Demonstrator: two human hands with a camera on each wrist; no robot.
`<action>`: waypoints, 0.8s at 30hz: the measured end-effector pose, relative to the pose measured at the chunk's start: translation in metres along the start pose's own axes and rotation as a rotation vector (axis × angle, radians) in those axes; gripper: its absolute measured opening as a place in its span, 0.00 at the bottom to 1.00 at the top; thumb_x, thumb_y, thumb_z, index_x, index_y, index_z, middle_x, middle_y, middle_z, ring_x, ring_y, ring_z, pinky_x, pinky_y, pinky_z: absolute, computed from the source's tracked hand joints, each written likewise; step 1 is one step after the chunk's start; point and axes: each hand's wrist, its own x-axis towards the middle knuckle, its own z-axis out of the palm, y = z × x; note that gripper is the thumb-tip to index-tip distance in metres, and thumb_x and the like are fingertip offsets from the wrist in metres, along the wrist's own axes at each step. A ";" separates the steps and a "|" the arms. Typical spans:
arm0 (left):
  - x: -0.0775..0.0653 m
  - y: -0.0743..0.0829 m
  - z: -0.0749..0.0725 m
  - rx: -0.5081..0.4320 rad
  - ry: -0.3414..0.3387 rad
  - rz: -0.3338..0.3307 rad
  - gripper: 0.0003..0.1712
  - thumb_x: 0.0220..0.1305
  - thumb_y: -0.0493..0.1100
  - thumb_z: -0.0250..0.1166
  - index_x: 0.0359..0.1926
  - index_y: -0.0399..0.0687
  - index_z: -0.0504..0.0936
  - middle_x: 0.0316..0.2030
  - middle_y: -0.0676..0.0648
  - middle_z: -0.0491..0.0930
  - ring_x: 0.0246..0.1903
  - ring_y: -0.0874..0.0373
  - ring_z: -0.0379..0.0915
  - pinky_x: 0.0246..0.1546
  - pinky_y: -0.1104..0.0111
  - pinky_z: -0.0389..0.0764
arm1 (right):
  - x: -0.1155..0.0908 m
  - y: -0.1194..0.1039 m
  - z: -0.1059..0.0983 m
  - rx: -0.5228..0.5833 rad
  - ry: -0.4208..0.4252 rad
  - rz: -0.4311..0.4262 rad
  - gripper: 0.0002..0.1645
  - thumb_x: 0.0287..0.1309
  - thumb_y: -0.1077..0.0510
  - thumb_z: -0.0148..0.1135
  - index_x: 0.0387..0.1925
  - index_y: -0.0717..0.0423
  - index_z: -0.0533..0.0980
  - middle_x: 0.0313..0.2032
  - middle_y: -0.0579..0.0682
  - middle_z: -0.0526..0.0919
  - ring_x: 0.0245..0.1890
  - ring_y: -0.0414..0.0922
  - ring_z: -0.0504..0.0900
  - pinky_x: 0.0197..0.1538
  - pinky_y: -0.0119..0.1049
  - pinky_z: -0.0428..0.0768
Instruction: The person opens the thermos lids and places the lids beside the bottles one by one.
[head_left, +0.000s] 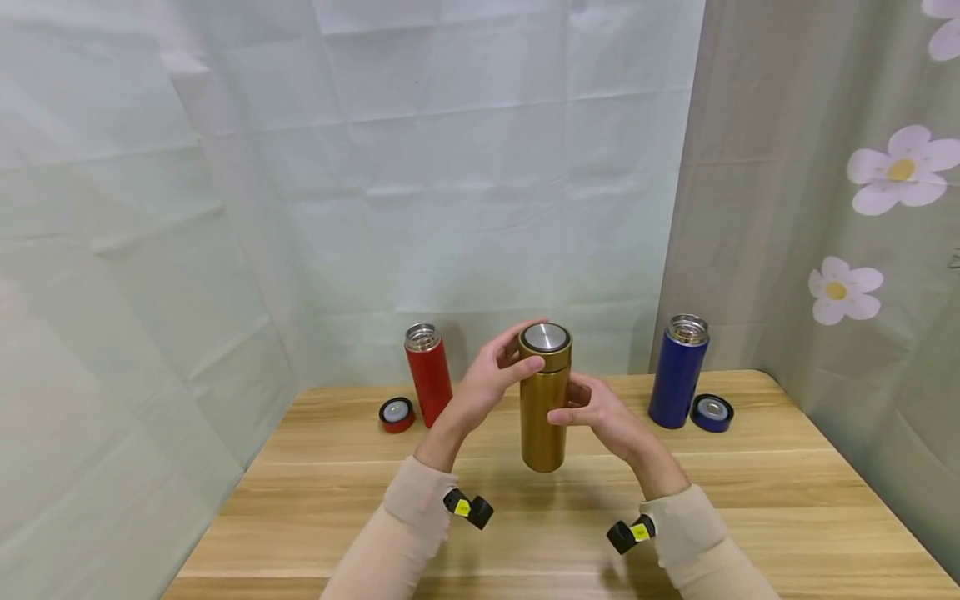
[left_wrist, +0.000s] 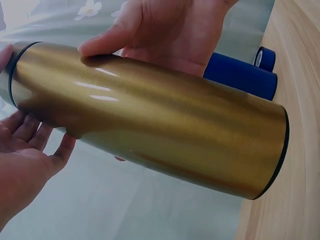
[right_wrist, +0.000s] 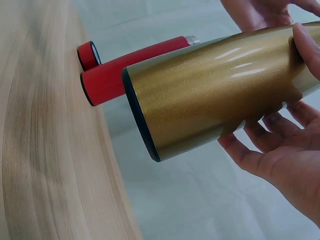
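A gold thermos flask is held upright above the table, its silver-topped lid in place. My left hand grips the lid from the left, thumb across its front. Lower down, my right hand holds the flask's body from the right, with the thumb on the front. The left wrist view shows the gold flask lying across the picture with its dark-rimmed base. In the right wrist view the right hand's fingers curl beneath the flask.
A red flask stands uncapped at the back left, its red lid beside it. At the back right is an uncapped blue flask with its blue lid. The wooden table backs onto a pale curtain.
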 end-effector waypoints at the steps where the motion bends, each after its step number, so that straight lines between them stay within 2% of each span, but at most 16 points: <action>1: 0.000 0.000 0.001 0.007 0.015 0.002 0.39 0.67 0.61 0.70 0.74 0.58 0.72 0.63 0.46 0.78 0.61 0.48 0.75 0.63 0.53 0.75 | 0.000 0.000 0.000 -0.001 0.003 0.000 0.37 0.63 0.53 0.70 0.72 0.53 0.71 0.64 0.55 0.80 0.64 0.56 0.78 0.66 0.58 0.73; 7: -0.003 -0.001 0.007 0.080 0.124 0.010 0.42 0.63 0.66 0.72 0.72 0.57 0.73 0.64 0.48 0.78 0.67 0.51 0.70 0.71 0.44 0.65 | 0.001 0.001 0.002 -0.016 0.032 -0.001 0.38 0.63 0.52 0.70 0.72 0.50 0.70 0.64 0.54 0.80 0.64 0.55 0.77 0.67 0.59 0.73; 9: -0.003 -0.001 0.008 0.085 0.135 0.010 0.43 0.62 0.67 0.72 0.72 0.56 0.72 0.64 0.48 0.77 0.69 0.51 0.69 0.72 0.43 0.64 | 0.002 0.001 0.002 -0.023 0.040 0.000 0.38 0.63 0.52 0.71 0.73 0.49 0.70 0.64 0.54 0.80 0.65 0.55 0.77 0.67 0.60 0.73; 12: -0.003 0.000 0.006 0.060 0.093 0.007 0.45 0.62 0.68 0.71 0.74 0.55 0.70 0.64 0.45 0.76 0.67 0.48 0.71 0.69 0.46 0.69 | 0.002 0.001 0.002 -0.028 0.046 0.000 0.38 0.62 0.52 0.72 0.72 0.49 0.71 0.64 0.53 0.80 0.65 0.55 0.77 0.67 0.58 0.73; 18: -0.001 0.002 -0.004 0.019 -0.068 -0.005 0.42 0.68 0.65 0.67 0.77 0.57 0.68 0.63 0.44 0.77 0.60 0.49 0.75 0.62 0.56 0.76 | 0.000 0.000 0.000 -0.004 -0.010 -0.022 0.37 0.62 0.54 0.71 0.71 0.52 0.72 0.64 0.55 0.80 0.63 0.56 0.79 0.63 0.51 0.77; 21: -0.001 0.003 -0.005 0.021 -0.085 -0.011 0.38 0.70 0.62 0.66 0.76 0.57 0.70 0.62 0.45 0.78 0.58 0.49 0.75 0.61 0.56 0.76 | -0.001 0.000 -0.001 0.010 -0.038 -0.027 0.37 0.62 0.54 0.71 0.71 0.53 0.71 0.64 0.56 0.80 0.63 0.56 0.79 0.63 0.51 0.77; 24: -0.001 0.003 -0.003 0.010 -0.069 -0.012 0.38 0.69 0.62 0.68 0.75 0.57 0.71 0.62 0.45 0.78 0.58 0.49 0.75 0.60 0.57 0.76 | -0.001 0.000 -0.001 0.015 -0.042 -0.025 0.37 0.63 0.54 0.70 0.71 0.54 0.71 0.64 0.56 0.80 0.63 0.56 0.79 0.64 0.51 0.76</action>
